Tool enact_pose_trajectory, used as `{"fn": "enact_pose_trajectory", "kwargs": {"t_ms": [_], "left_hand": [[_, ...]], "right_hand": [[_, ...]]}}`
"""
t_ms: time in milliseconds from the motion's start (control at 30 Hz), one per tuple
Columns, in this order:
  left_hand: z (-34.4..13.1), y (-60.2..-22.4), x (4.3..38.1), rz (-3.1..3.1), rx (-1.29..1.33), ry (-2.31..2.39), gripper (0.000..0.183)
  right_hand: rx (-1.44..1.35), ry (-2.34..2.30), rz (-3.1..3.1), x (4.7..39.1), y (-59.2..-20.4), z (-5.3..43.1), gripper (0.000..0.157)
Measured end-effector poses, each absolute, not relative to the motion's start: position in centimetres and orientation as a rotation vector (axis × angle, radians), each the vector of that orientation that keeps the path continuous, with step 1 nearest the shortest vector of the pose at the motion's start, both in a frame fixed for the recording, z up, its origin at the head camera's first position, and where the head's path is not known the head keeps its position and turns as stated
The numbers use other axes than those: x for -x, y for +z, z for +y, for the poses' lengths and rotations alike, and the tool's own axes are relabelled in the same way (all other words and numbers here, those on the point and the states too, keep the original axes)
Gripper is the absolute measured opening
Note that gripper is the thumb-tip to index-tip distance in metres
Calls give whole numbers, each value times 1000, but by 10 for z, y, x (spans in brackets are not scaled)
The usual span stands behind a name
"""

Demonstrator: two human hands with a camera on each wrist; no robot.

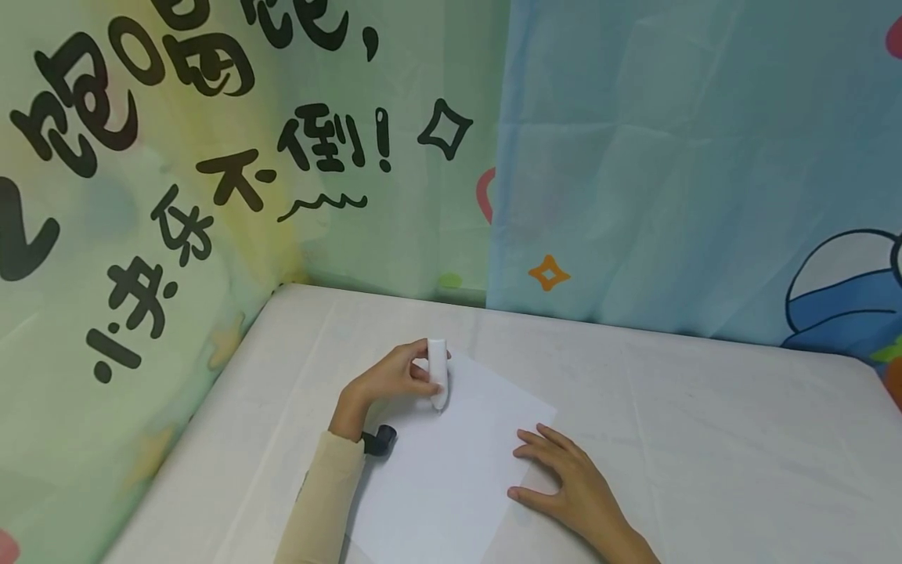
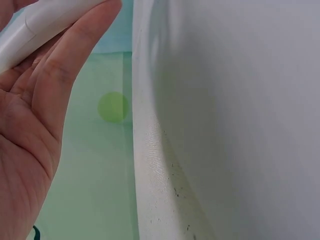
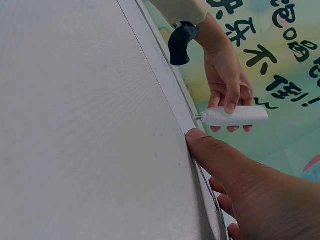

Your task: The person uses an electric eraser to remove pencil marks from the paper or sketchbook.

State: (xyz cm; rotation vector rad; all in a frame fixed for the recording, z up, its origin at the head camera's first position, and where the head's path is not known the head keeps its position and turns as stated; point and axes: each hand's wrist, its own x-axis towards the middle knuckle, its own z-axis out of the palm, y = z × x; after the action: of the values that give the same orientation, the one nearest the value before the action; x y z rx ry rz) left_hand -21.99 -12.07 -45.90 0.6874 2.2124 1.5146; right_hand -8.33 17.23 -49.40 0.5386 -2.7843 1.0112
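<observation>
A stubby white pen-shaped device (image 1: 438, 372) with a narrow metal tip stands nearly upright over a white sheet of paper (image 1: 451, 478). My left hand (image 1: 395, 376) holds it between thumb and fingers, its tip pointing down at the upper left part of the sheet. In the right wrist view the device (image 3: 240, 116) shows its smooth body, with the tip close to the paper. My right hand (image 1: 574, 489) rests at the sheet's right edge, fingers spread and holding nothing. The left wrist view catches only part of the device (image 2: 45, 20) above the palm.
The paper lies on a table with a white cloth (image 1: 705, 446). A black wrist camera (image 1: 380, 441) sits at the left cuff, low over the paper. Behind the table hang a green printed curtain (image 1: 395, 251) with black lettering and a blue one (image 1: 634, 196).
</observation>
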Motion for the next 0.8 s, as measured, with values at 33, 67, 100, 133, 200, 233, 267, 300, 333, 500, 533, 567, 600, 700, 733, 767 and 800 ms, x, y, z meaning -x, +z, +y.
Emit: {"fn": "enact_pose_trajectory", "kwargs": {"t_ms": [33, 67, 100, 133, 200, 233, 267, 300, 333, 500, 533, 567, 600, 700, 733, 767, 800], "left_hand": [[-121, -459, 220, 2212, -689, 1510, 49], [-121, -459, 220, 2211, -688, 1508, 49], [-121, -459, 220, 2208, -691, 1507, 49], [-121, -459, 220, 2206, -690, 1507, 49], [-121, -459, 220, 2200, -686, 1508, 48], [-121, -458, 220, 2198, -686, 1508, 48], [-120, -458, 220, 2195, -687, 1506, 47], [-120, -458, 221, 2194, -693, 1504, 47], [-120, -458, 220, 2195, -695, 1501, 47], [-120, -458, 221, 2208, -713, 1465, 47], [-120, -457, 221, 2212, -713, 1456, 47], [-120, -457, 221, 2214, -712, 1449, 48], [-120, -457, 221, 2215, -711, 1443, 48], [-120, -456, 220, 2214, -708, 1436, 48], [-120, -456, 220, 2211, -710, 1436, 48], [-120, -456, 220, 2207, -709, 1438, 48], [-120, -456, 220, 2204, -709, 1439, 48]], "right_hand": [[-538, 1013, -2784, 83, -494, 172, 42], [-538, 1013, -2784, 83, -494, 172, 42], [-539, 1011, -2784, 83, -494, 172, 42], [-539, 1012, -2785, 83, -494, 172, 41], [-540, 1006, -2788, 83, -495, 173, 42], [-540, 1004, -2788, 84, -495, 173, 42], [-541, 1002, -2789, 84, -495, 173, 42], [-542, 999, -2789, 84, -496, 173, 42], [-542, 998, -2788, 84, -496, 173, 42], [-547, 988, -2776, 85, -496, 173, 41], [-547, 987, -2775, 85, -496, 173, 41], [-549, 984, -2772, 85, -496, 173, 41], [-551, 981, -2767, 85, -496, 173, 41], [-558, 974, -2757, 85, -496, 173, 41], [-560, 972, -2754, 85, -496, 173, 41], [-562, 971, -2751, 85, -496, 173, 41], [-563, 972, -2749, 85, -497, 173, 41]]}}
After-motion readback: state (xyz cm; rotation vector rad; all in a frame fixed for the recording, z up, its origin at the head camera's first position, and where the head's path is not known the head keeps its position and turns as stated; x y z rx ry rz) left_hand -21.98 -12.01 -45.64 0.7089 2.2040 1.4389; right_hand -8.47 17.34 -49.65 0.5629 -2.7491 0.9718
